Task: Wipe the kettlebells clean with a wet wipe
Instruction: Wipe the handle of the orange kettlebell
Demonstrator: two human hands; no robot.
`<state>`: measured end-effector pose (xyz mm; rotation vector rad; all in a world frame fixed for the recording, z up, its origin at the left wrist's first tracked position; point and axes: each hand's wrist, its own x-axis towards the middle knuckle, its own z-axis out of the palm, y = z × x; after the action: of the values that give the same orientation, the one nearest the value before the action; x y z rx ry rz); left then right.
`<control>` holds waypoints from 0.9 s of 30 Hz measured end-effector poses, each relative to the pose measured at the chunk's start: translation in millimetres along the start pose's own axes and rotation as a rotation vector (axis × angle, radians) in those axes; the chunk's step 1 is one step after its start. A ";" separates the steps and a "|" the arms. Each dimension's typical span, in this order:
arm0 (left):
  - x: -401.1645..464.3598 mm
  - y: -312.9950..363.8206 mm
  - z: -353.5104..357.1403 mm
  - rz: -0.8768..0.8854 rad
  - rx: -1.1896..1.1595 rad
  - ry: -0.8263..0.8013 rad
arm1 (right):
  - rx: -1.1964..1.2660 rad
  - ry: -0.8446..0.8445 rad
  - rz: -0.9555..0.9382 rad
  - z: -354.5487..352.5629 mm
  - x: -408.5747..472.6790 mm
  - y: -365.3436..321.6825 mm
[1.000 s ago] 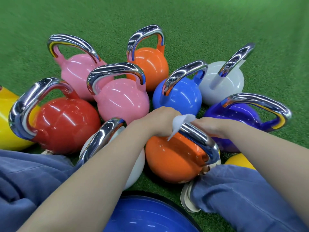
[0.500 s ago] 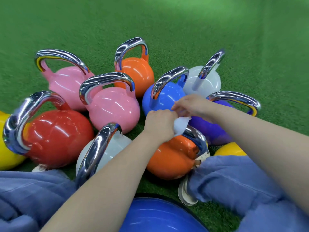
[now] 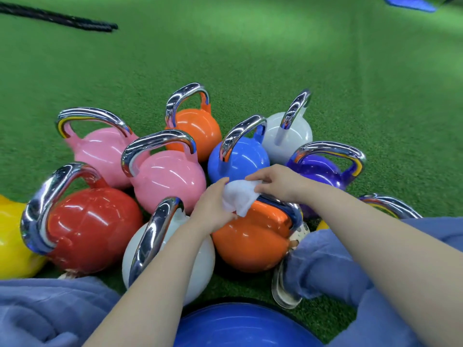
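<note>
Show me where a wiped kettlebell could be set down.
Bare turf stretches beyond the far orange kettlebell and white kettlebell, up to the black rope. The cluster itself is packed tight, bells almost touching.

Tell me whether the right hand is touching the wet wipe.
Touching. The head view shows the right hand's fingertips pinching the top edge of the wet wipe, with no gap between them.

Gym floor: green artificial turf (image 3: 275, 58), cluster of coloured kettlebells (image 3: 170, 179) with chrome handles, black battle rope (image 3: 60, 18) far left, blue balance ball (image 3: 240, 326) nearest.
</note>
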<state>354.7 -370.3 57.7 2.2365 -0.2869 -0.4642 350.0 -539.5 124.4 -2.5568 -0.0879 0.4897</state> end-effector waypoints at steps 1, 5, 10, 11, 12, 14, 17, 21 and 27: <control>-6.0 -3.3 -2.6 0.001 -0.043 0.001 | 0.004 -0.031 0.010 -1.9 -0.5 0.3; -14.5 -6.1 -5.1 -0.005 -0.219 0.074 | -0.099 -0.005 0.005 -11.3 0.0 0.3; -10.4 -4.6 -2.4 0.046 -0.195 0.284 | -0.164 0.241 -0.036 -4.2 -3.5 -22.1; -10.1 -4.7 -1.5 0.067 -0.163 0.293 | -0.179 0.264 -0.063 1.9 -3.2 -26.1; -9.9 -4.5 -0.5 0.086 -0.145 0.293 | -0.206 0.259 -0.072 8.5 -2.9 -29.1; -10.3 -3.4 -0.6 0.106 -0.118 0.296 | -0.296 0.212 -0.048 18.1 -1.8 -30.1; -7.3 -0.2 -5.4 0.149 -0.022 0.281 | -0.389 0.162 -0.004 13.7 -2.0 -28.2; -0.6 13.5 -17.6 0.165 0.071 0.137 | -0.485 0.003 0.082 1.2 5.7 -33.2; 23.0 30.3 -46.6 0.020 0.261 -0.084 | -0.488 -0.445 0.213 -3.1 54.7 -68.3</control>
<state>393.5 -366.1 103.4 2.4686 -0.4345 -0.5366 404.5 -473.9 144.0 -2.8870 -0.1035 1.2486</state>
